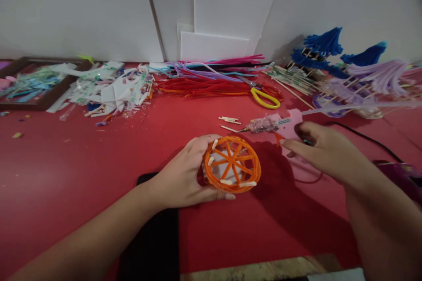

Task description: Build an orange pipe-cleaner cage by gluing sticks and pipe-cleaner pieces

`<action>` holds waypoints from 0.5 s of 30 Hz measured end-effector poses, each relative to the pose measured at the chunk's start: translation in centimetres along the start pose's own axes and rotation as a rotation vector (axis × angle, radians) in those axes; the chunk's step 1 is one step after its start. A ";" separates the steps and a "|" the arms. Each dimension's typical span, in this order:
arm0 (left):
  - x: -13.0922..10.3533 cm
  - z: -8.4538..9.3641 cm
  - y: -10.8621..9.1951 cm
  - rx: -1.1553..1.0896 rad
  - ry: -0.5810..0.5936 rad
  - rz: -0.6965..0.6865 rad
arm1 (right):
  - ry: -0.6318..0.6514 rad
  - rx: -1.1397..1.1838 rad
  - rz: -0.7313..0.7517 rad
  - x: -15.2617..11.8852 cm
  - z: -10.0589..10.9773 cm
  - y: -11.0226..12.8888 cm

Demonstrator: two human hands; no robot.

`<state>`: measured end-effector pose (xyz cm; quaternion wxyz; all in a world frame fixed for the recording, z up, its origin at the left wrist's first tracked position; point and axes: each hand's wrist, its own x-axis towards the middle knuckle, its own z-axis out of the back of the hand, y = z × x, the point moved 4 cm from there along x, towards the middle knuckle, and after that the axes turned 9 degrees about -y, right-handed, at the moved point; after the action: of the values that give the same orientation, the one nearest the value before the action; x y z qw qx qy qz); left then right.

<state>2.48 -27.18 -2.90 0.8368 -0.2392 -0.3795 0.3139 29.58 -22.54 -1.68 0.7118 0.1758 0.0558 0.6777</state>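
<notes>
Left grip (pixel 188 173) curled around fuzzy orange spoked ring (pixel 232 159) over smooth red table (pixel 82 158); right grip (pixel 325 149) wrapped round pink glue gun (pixel 292 129), right of ring; pipe cleaners (pixel 204 87), pale wall (pixel 79 9) beyond ring.

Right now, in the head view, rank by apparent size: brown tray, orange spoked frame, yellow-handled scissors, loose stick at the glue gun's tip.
1. Brown tray, cut off at left
2. Orange spoked frame, nearest the camera
3. Yellow-handled scissors
4. Loose stick
</notes>
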 end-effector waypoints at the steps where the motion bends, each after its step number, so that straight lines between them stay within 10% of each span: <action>1: 0.0 0.0 0.1 -0.001 0.002 0.006 | 0.063 -0.022 0.001 0.1 -0.1 -0.2; 9: 0.0 -0.1 0.4 -0.032 0.030 0.061 | 0.280 -0.191 0.061 -0.1 -1.2 -1.4; 15: 0.4 0.0 0.3 -0.049 0.017 0.044 | -0.003 -0.100 0.143 0.6 0.2 -0.4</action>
<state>2.65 -26.71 -2.88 0.8267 -0.2705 -0.3749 0.3206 30.03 -22.02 -1.50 0.6696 0.1446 0.0079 0.7285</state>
